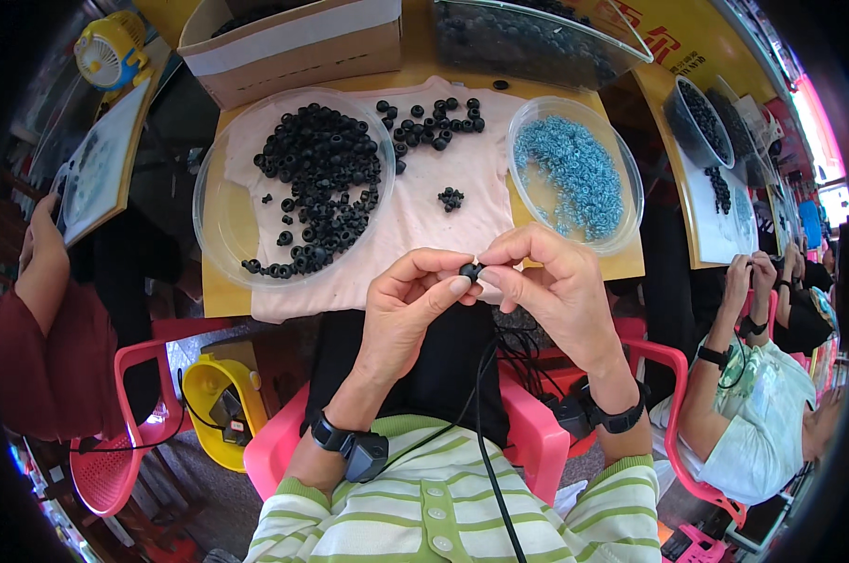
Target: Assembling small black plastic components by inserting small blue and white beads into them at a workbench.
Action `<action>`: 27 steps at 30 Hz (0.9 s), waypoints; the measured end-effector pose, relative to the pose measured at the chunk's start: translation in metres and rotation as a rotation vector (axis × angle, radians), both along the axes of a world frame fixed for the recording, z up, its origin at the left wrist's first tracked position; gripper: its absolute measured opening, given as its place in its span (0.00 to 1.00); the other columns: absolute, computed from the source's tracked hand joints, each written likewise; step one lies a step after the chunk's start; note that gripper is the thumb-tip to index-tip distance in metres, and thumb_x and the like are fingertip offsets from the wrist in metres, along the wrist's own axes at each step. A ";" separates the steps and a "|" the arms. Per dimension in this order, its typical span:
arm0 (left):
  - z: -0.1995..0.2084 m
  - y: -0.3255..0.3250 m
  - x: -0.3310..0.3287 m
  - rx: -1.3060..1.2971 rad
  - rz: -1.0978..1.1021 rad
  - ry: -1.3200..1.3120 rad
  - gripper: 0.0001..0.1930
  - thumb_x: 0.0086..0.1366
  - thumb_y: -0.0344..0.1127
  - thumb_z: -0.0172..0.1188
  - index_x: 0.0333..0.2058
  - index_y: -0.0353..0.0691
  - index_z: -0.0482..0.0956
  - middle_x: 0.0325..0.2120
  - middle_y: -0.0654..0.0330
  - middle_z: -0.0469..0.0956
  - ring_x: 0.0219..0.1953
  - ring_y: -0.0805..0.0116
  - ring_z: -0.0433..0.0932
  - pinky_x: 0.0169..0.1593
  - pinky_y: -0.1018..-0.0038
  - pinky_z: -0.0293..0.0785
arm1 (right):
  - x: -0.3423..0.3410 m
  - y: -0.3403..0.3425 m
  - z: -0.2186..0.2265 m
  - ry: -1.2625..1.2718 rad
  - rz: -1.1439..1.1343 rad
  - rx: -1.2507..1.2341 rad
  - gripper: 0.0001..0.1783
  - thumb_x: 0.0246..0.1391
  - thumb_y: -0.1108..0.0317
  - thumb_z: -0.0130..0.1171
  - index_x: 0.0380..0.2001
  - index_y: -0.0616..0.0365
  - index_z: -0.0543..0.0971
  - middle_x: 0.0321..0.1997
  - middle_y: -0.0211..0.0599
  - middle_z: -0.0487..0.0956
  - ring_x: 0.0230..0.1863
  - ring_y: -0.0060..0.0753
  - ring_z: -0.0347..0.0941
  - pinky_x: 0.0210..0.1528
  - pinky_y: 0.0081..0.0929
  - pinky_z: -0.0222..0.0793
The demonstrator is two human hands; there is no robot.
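Observation:
In front of my body, above the near edge of the cloth, both hands meet at a small round black bead-like part (pixel 471 270). My left hand (pixel 415 305) is closed, with thumb and forefinger pinching the part from the left. My right hand (pixel 556 291) is closed too, its thumb and fingertips pressed against the part's right side. Whether a second small piece sits between the right fingertips cannot be seen. Beyond the hands, a small cluster of black pieces (pixel 451 199) lies on the pale pink cloth (pixel 420 244).
A clear round tray (pixel 220 246) of black parts lies left; another tray (pixel 633 211) of blue rings lies right. Loose black parts (pixel 434 124) dot the cloth. Behind stand a cardboard box (pixel 293 52) and a clear bin (pixel 537 47). People work at tables on both sides.

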State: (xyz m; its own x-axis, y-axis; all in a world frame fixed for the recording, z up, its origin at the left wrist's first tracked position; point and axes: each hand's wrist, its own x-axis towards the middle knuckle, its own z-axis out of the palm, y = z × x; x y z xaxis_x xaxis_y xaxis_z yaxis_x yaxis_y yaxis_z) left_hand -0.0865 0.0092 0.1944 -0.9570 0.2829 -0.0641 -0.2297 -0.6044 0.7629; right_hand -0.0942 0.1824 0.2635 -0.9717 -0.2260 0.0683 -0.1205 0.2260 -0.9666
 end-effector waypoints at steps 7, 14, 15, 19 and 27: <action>0.002 -0.002 0.000 0.064 -0.023 -0.042 0.11 0.64 0.24 0.59 0.45 0.32 0.76 0.36 0.58 0.80 0.38 0.73 0.79 0.46 0.78 0.76 | -0.001 -0.001 -0.004 -0.157 -0.018 -0.177 0.07 0.58 0.72 0.60 0.36 0.66 0.78 0.34 0.33 0.79 0.31 0.17 0.77 0.25 0.12 0.70; 0.002 -0.003 -0.001 0.094 -0.029 -0.089 0.11 0.63 0.25 0.60 0.44 0.33 0.76 0.37 0.56 0.80 0.38 0.72 0.80 0.46 0.77 0.76 | -0.004 -0.003 -0.007 -0.149 -0.024 -0.140 0.07 0.58 0.71 0.60 0.34 0.65 0.79 0.32 0.32 0.79 0.28 0.16 0.77 0.23 0.12 0.69; 0.001 -0.003 -0.001 0.091 -0.023 -0.085 0.10 0.63 0.25 0.60 0.43 0.33 0.76 0.37 0.56 0.80 0.38 0.72 0.80 0.46 0.77 0.76 | -0.004 -0.004 -0.007 -0.150 -0.022 -0.141 0.07 0.58 0.71 0.60 0.34 0.65 0.79 0.32 0.32 0.79 0.28 0.16 0.77 0.23 0.12 0.69; -0.003 -0.004 -0.003 0.164 -0.049 -0.127 0.09 0.63 0.25 0.61 0.42 0.33 0.76 0.37 0.56 0.80 0.40 0.71 0.80 0.48 0.75 0.77 | -0.004 -0.006 -0.012 0.127 -0.033 0.066 0.06 0.54 0.74 0.62 0.34 0.65 0.78 0.32 0.35 0.78 0.27 0.18 0.75 0.24 0.14 0.71; 0.002 -0.003 -0.002 0.373 -0.129 -0.300 0.08 0.63 0.25 0.60 0.41 0.38 0.79 0.40 0.57 0.80 0.44 0.69 0.79 0.51 0.72 0.76 | 0.000 -0.011 -0.010 0.452 -0.031 0.310 0.15 0.42 0.79 0.66 0.36 0.63 0.77 0.33 0.37 0.76 0.29 0.25 0.75 0.26 0.20 0.74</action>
